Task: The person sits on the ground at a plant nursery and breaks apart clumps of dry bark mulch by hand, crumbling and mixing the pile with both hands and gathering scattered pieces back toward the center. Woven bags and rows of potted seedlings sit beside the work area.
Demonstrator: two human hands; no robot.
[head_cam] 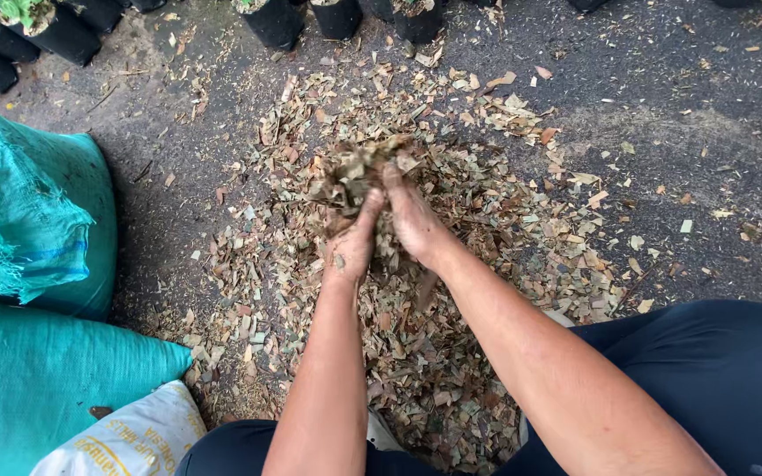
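Observation:
A wide pile of dry chopped leaf bits [487, 220] lies spread on the dark ground. My left hand [352, 242] and my right hand [412, 216] are pressed together over the middle of the pile. Between them they hold up a clump of the leaf bits [354, 172], which sticks out above the fingertips. Both forearms reach forward from my knees in dark trousers [707, 370]. The palms are hidden by the clump.
Two teal woven sacks [28, 220] lie at the left, with a white printed sack [130, 436] below them. Black nursery pots [273, 19] with plants line the far edge. Loose chips scatter over the bare ground [663, 88] to the right.

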